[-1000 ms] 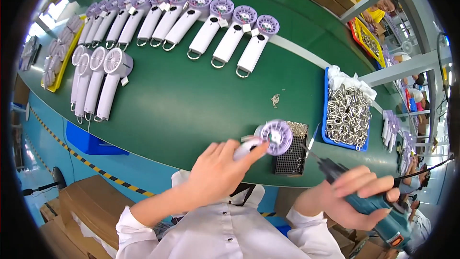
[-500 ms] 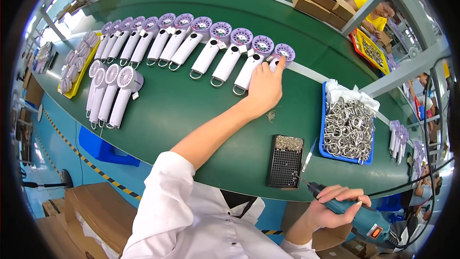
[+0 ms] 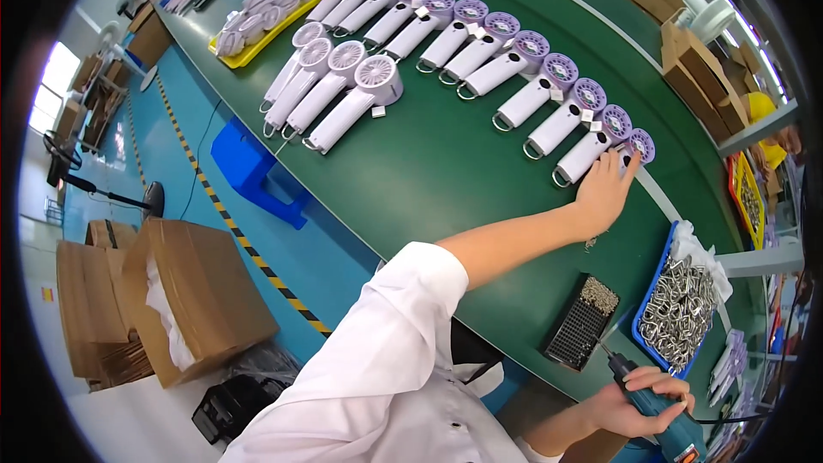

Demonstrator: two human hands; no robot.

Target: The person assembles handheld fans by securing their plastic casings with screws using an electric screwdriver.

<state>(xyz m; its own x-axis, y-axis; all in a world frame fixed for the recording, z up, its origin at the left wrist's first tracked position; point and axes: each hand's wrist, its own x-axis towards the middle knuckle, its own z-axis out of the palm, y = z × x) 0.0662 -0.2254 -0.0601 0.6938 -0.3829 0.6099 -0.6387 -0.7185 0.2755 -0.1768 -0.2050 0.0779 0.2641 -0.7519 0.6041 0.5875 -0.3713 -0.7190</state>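
Note:
My left hand (image 3: pixel 604 193) lies over the handle of the last handheld fan (image 3: pixel 641 144) in a long row. Its fingers wrap that handle while the index finger reaches along the purple head; the thumb is hidden. In my right hand (image 3: pixel 639 407) is a teal electric screwdriver (image 3: pixel 653 401). The screwdriver's bit points at a black screw tray (image 3: pixel 573 334), whose far end is heaped with small screws (image 3: pixel 598 295). Whether the bit touches a screw is too small to tell. Several white fans with wire loops, such as one fan (image 3: pixel 585 154), lie beside my left hand.
A blue bin (image 3: pixel 636 326) of metal loops (image 3: pixel 677 313) stands right of the screw tray. Several more fans (image 3: pixel 351 103) lie at the left, near a yellow tray (image 3: pixel 249 53) of pale purple parts. Cardboard boxes (image 3: pixel 206 291) and a blue stool (image 3: pixel 244 163) stand on the floor.
The view has swung left, so the bench appears shifted right and tilted. My left hand stays at the same end fan, and the screwdriver stays by the screw tray.

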